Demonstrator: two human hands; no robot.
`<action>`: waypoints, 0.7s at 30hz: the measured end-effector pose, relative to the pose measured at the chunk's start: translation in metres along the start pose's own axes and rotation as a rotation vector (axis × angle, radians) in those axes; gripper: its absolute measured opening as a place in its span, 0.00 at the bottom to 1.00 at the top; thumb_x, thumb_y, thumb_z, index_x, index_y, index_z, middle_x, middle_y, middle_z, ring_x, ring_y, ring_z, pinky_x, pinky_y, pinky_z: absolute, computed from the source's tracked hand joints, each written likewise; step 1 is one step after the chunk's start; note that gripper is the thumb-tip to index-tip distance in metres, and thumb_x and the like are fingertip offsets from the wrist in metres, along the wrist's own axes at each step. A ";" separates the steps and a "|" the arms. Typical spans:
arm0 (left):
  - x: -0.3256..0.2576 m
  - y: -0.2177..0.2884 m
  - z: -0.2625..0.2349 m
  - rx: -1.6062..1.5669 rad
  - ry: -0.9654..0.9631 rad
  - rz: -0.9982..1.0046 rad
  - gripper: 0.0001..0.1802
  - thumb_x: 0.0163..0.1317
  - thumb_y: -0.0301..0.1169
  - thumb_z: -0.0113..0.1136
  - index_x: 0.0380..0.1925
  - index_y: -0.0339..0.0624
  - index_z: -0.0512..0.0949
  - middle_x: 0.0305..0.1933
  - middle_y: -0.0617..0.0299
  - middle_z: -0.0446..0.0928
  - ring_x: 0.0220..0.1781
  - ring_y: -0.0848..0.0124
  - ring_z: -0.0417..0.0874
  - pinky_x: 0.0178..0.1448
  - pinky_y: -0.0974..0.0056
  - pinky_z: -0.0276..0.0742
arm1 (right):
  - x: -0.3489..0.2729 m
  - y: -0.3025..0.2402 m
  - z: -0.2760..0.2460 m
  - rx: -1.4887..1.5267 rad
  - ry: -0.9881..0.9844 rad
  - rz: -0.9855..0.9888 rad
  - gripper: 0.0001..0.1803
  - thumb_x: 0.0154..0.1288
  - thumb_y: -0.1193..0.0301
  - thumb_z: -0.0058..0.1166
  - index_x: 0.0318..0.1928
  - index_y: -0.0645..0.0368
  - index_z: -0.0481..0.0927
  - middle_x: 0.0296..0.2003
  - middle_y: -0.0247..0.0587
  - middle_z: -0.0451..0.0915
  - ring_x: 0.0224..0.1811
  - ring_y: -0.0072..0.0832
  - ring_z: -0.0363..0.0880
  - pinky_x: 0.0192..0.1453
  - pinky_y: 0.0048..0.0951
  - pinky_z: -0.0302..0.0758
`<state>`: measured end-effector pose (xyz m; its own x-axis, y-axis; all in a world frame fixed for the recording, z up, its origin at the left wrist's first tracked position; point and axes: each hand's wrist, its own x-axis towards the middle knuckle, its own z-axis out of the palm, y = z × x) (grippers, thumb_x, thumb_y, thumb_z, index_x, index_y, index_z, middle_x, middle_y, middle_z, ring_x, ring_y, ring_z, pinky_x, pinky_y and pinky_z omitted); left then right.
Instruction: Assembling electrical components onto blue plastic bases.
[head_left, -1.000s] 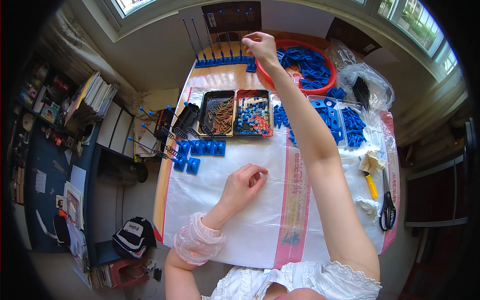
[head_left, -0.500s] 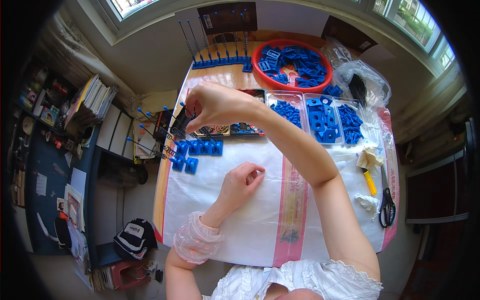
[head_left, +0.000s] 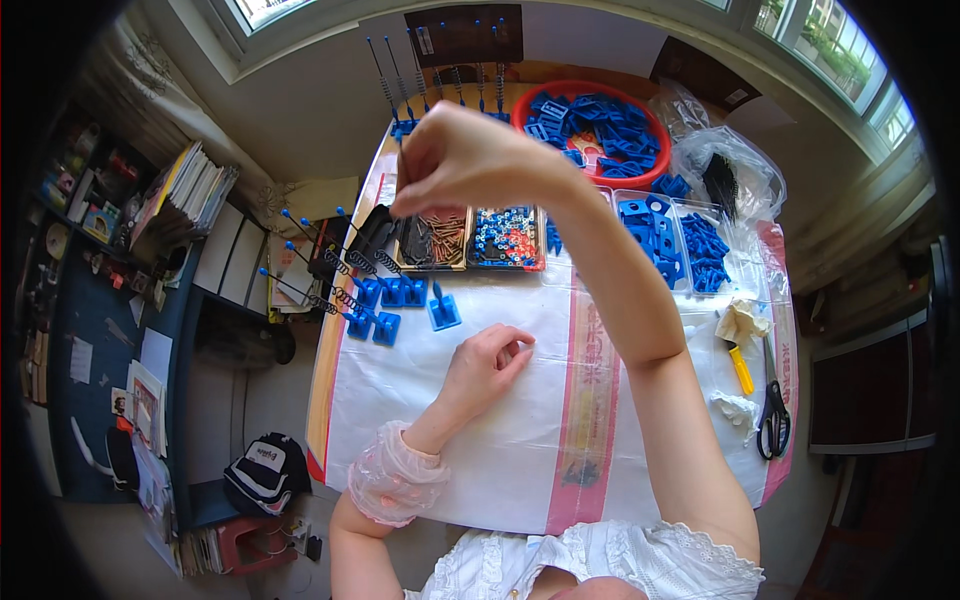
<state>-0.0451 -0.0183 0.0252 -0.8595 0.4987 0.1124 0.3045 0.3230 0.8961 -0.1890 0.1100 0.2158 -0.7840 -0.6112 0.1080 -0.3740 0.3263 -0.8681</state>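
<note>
My right hand (head_left: 480,160) is raised over the far left part of the table, thumb and fingers pinched on a thin dark rod (head_left: 402,160) with a blue end. My palm hides much of what it holds. Below it, a blue square base (head_left: 443,312) with a short upright stem stands on the white sheet (head_left: 500,450). Left of that base are several blue bases (head_left: 384,328) carrying dark springs and slanting blue-tipped rods. My left hand (head_left: 485,365) rests on the sheet, fingers curled closed, nothing visible in it.
Beyond my right hand are a box of screws (head_left: 440,240) and a box of small nuts (head_left: 505,240). Clear trays of blue parts (head_left: 650,235) and a red basin (head_left: 665,150) stand farther right. Black scissors (head_left: 774,420) and a yellow-handled cutter (head_left: 740,370) lie at right.
My right hand has lifted up and away from the blue bases, taking the rod along. One blue base now stands apart, with only a short stem showing. My left hand stays put.
</note>
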 end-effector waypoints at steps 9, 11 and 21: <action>-0.001 -0.001 0.000 -0.009 0.005 -0.006 0.06 0.63 0.24 0.66 0.40 0.40 0.84 0.30 0.61 0.80 0.22 0.75 0.76 0.30 0.68 0.74 | 0.062 0.019 -0.082 -0.328 0.487 0.084 0.15 0.47 0.70 0.73 0.29 0.72 0.86 0.26 0.54 0.87 0.28 0.36 0.87 0.35 0.35 0.83; 0.002 0.000 0.001 -0.007 -0.010 -0.001 0.06 0.63 0.24 0.66 0.40 0.40 0.84 0.30 0.62 0.79 0.21 0.75 0.76 0.30 0.68 0.73 | 0.089 0.066 -0.099 -0.425 0.549 0.046 0.13 0.55 0.68 0.73 0.28 0.68 0.88 0.23 0.45 0.86 0.23 0.27 0.84 0.33 0.28 0.82; 0.003 -0.002 0.001 -0.026 -0.020 -0.029 0.08 0.62 0.24 0.68 0.42 0.41 0.85 0.31 0.63 0.81 0.23 0.78 0.74 0.31 0.70 0.72 | 0.136 0.180 -0.112 -0.505 0.844 0.222 0.13 0.57 0.65 0.75 0.37 0.59 0.89 0.42 0.57 0.87 0.47 0.52 0.87 0.53 0.44 0.84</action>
<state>-0.0475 -0.0170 0.0237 -0.8595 0.5052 0.0781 0.2688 0.3166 0.9097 -0.4185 0.1657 0.1286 -0.8826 0.1475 0.4465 -0.1892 0.7578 -0.6244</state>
